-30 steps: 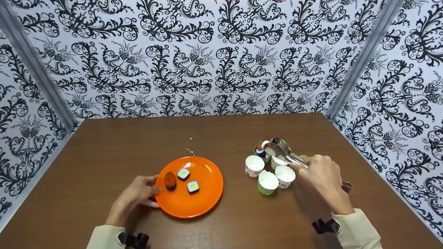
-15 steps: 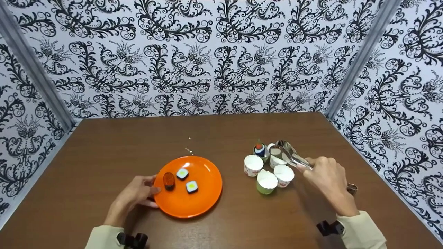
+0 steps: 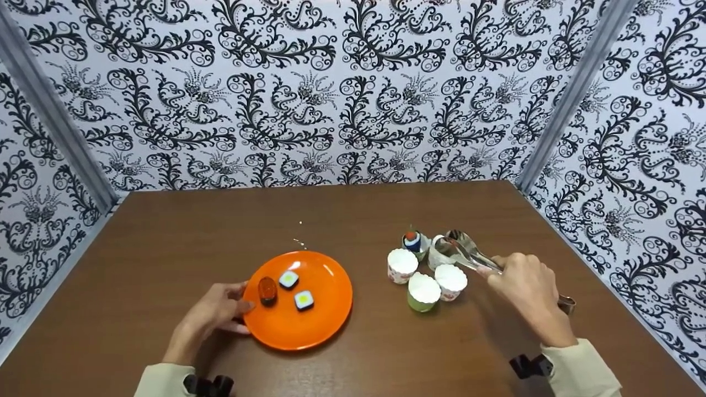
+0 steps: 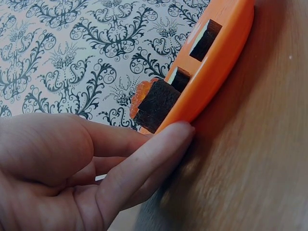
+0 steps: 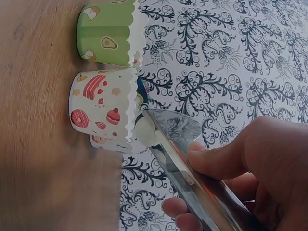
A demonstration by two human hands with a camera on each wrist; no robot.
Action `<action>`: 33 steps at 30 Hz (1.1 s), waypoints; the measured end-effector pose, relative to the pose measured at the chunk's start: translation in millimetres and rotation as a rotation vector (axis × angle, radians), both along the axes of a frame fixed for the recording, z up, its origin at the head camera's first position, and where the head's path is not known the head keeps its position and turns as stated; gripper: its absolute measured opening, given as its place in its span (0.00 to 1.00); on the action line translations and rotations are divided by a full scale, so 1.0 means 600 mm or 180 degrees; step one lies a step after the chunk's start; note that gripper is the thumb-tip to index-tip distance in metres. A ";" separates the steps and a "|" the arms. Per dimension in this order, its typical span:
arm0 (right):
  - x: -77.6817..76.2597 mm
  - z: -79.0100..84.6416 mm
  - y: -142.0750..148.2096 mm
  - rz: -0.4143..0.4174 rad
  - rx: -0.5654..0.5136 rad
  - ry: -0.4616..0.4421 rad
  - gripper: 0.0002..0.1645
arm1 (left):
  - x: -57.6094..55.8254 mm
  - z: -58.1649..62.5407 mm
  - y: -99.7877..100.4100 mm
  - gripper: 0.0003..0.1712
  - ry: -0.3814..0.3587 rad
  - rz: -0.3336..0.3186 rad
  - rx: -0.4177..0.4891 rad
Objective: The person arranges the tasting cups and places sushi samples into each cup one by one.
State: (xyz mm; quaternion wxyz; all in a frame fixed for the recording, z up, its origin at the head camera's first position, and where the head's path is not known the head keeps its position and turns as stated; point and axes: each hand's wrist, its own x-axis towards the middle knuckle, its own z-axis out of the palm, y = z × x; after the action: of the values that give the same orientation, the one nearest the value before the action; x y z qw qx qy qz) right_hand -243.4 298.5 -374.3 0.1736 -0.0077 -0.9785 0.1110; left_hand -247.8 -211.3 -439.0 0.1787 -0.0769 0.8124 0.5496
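My left hand (image 3: pixel 212 311) pinches the left rim of an orange plate (image 3: pixel 325 325), thumb on top and fingers beneath. On the plate sit a roe-topped sushi (image 3: pixel 268 290) and two square sushi rolls (image 3: pixel 303 300), (image 3: pixel 288 279). In my right hand (image 3: pixel 524 289) I grip metal tongs (image 5: pixel 192 192). Their tips lean over the mouth of a paper baking cup (image 3: pixel 439 260) at the back right of a cluster. A pale rounded piece (image 5: pixel 146 130) shows at the tips; whether they grip it, I cannot tell. A dark roll with a red top (image 3: pixel 411 241) stands in another cup (image 3: pixel 424 249).
Other paper cups stand close in front: a flowered one (image 3: pixel 401 267), a green one (image 3: pixel 423 295) and a patterned white one (image 3: pixel 450 284). White crumbs (image 3: pixel 299 242) lie behind the plate on the brown table (image 3: pixel 209 226). Patterned walls (image 3: pixel 309 94) enclose the table.
The tongs have moved right and slightly nearer, from beside the dark roll to over the back right cup. The pale piece at their tips shifted along. My left hand stays on the plate.
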 end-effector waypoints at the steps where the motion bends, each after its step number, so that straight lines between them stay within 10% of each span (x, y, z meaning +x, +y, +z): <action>1: 0.000 0.000 0.000 0.0003 0.0008 -0.0007 0.20 | 0.001 0.000 0.000 0.35 -0.0005 0.0001 0.0001; 33: -0.010 -0.006 -0.002 -0.0022 0.0134 -0.0190 0.18 | 0.003 0.001 0.000 0.36 0.0011 0.0002 0.0139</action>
State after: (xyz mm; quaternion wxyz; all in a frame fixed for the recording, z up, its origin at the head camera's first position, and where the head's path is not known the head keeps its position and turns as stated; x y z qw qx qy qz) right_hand -249.1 297.1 -377.6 0.1449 -0.0108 -0.9853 0.0895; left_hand -246.0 -211.4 -438.5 0.1788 -0.0722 0.8005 0.5675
